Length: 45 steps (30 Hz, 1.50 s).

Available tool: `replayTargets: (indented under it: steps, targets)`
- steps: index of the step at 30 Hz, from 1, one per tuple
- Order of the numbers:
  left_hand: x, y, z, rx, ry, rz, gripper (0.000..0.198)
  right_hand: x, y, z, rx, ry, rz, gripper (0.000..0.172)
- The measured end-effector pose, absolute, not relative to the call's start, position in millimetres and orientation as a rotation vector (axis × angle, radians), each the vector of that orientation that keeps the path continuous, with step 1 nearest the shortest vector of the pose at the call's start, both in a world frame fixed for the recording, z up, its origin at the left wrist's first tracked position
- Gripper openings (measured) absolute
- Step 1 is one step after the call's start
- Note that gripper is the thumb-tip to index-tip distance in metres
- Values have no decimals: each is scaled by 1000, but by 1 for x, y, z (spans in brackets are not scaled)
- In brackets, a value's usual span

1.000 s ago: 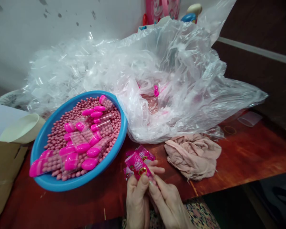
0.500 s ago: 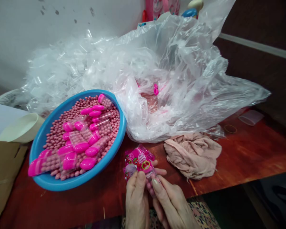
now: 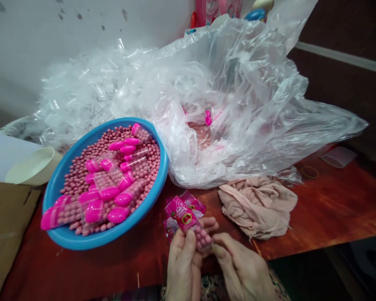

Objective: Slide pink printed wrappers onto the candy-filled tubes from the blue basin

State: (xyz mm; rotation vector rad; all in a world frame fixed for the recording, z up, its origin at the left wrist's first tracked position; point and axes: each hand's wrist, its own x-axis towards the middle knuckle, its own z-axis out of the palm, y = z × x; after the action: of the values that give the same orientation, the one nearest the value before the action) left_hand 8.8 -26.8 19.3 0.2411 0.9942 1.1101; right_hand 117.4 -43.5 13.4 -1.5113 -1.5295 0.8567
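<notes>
My left hand [image 3: 185, 259] pinches a small clear packet [image 3: 203, 238] filled with pink beads, thumb on top. A pink printed label [image 3: 185, 216] covers the packet's upper end. Under it, more pink printed labels [image 3: 198, 204] lie on the red table. My right hand [image 3: 242, 267] has its fingers curled together right at the packet's lower end; whether they grip it is hidden. To the left, a blue basin [image 3: 164, 167] holds loose pink beads [image 3: 81, 161] and several filled clear packets with bright pink caps [image 3: 109, 193].
Crumpled clear plastic bags [image 3: 250, 96] sit behind, beside a heap of clear plastic pieces [image 3: 87, 79]. A beige cloth [image 3: 260, 205] lies right of my hands. At left are a cream bowl [image 3: 34, 167] and cardboard [image 3: 9, 225]. A translucent cup [image 3: 339, 157] lies far right.
My right hand has drawn back to the right from the packet's middle, uncovering its beads. The packet has tilted, its lower end now pointing right. The view has shifted slightly.
</notes>
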Motion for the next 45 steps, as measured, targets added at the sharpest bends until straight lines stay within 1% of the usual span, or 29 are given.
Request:
replayTargets:
  steps: [2, 4, 5, 7, 9, 10, 13, 17, 21, 23, 25, 27, 30, 31, 34, 36, 39, 42, 45]
  targets:
    - [6, -27, 20, 243, 1018, 1094, 14, 124, -38, 21, -1502, -1507, 698, 21]
    - [7, -28, 21, 255, 1043, 1063, 15, 125, -28, 27, -1496, -1443, 686, 20]
    - [8, -30, 21, 261, 1048, 1050, 19, 124, -22, 29, -1478, -1416, 759, 21]
    - [11, -33, 20, 260, 1044, 1051, 27, 120, -13, 32, -1411, -1355, 1008, 29]
    - [14, -36, 18, 251, 1030, 1063, 28, 115, -7, 33, -1335, -1274, 1251, 37]
    - [14, -36, 17, 245, 1022, 1068, 28, 113, -6, 33, -1311, -1228, 1337, 38]
    - [14, -37, 15, 227, 1021, 1085, 26, 109, -7, 32, -1282, -1107, 1495, 35]
    - [10, -36, 14, 208, 1059, 1071, 22, 105, -16, 24, -1277, -1010, 1555, 30]
    - [5, -35, 11, 254, 1050, 962, 30, 106, -22, 15, -1293, -897, 1558, 30]
    - [4, -33, 11, 274, 1045, 927, 32, 110, -22, 12, -1293, -829, 1621, 30]
    - [4, -30, 12, 294, 1042, 902, 28, 116, -18, 11, -1297, -769, 1713, 32]
    - [5, -28, 14, 330, 1035, 880, 25, 121, -13, 12, -1317, -702, 1799, 36]
    - [7, -28, 15, 409, 1018, 849, 27, 123, -6, 14, -1360, -612, 1838, 52]
    - [8, -29, 15, 424, 1019, 842, 28, 123, -5, 16, -1363, -611, 1837, 54]
    - [7, -33, 13, 430, 1042, 849, 30, 120, -4, 19, -1307, -716, 1905, 45]
    - [6, -34, 12, 421, 1040, 854, 31, 116, -6, 20, -1312, -812, 1888, 41]
    - [5, -36, 11, 376, 1023, 837, 34, 108, -15, 18, -1434, -925, 1663, 38]
    - [5, -37, 11, 289, 1051, 821, 36, 101, -27, 13, -1520, -960, 1467, 42]
    - [7, -38, 11, 249, 1039, 810, 37, 98, -35, 9, -1577, -910, 1420, 43]
